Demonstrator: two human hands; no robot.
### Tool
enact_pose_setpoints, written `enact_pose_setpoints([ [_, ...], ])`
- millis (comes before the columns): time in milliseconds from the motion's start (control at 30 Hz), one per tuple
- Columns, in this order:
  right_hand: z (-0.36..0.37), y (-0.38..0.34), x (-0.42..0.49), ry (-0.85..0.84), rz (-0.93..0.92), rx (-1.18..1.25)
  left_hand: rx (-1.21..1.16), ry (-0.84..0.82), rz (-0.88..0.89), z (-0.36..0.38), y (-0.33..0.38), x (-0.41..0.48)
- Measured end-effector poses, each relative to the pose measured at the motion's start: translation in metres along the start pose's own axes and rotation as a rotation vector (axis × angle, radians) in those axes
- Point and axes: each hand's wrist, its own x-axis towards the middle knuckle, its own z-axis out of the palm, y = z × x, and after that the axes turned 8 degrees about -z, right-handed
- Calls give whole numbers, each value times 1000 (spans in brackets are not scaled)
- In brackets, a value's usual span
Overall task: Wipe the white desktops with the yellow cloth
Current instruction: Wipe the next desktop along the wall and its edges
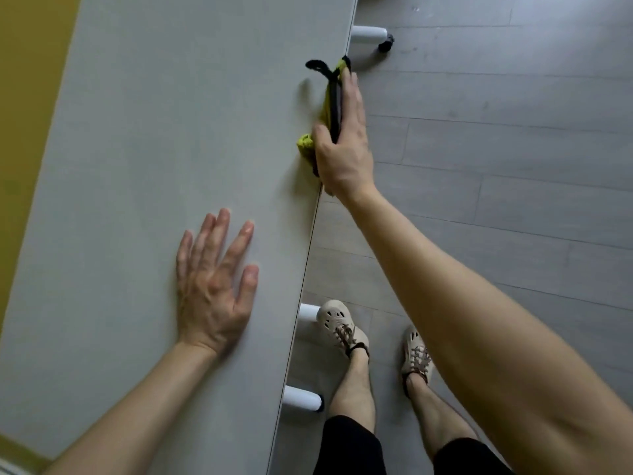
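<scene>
Bench [154,132]: white, matte top that runs away from the person; its long right edge borders the floor.
Cloth [306,145]: yellow with black trim, bunched over the bench's right edge toward the far end, a black loop sticking out beyond the fingertips.
Right hand [342,149]: clamps the cloth against the right edge, with the thumb on the bench top and the fingers stretched along the side.
Left hand [212,286]: flat on the bench top, fingers straight and spread, holding nothing; it lies near the right edge, closer to the person than the cloth.
Floor [496,166]: grey planks.
Wall [30,97]: yellow, along the bench's left edge.
Bench legs [368,34]: white and round, showing under the right edge; the far one has a black wheel [386,43].
Shoes [339,323]: pale, perforated, on the floor beside the right edge.
</scene>
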Motion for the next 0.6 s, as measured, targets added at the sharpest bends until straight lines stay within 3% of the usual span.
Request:
enact_pose_setpoints([
  [100,21,-11,-121,16,37,98,20,16,1,1,-1,-1],
  [233,17,-26,-247,-118,61,106,16,7,2,2,-2,-1],
  [333,16,-17,-192,-125,0,99,15,12,-3,2,0,-2],
  [500,10,-5,-27,6,-5,-14,4,5,-9,2,1,-1],
  [600,10,-4,-10,24,-8,-35,3,13,-9,3,1,-1],
])
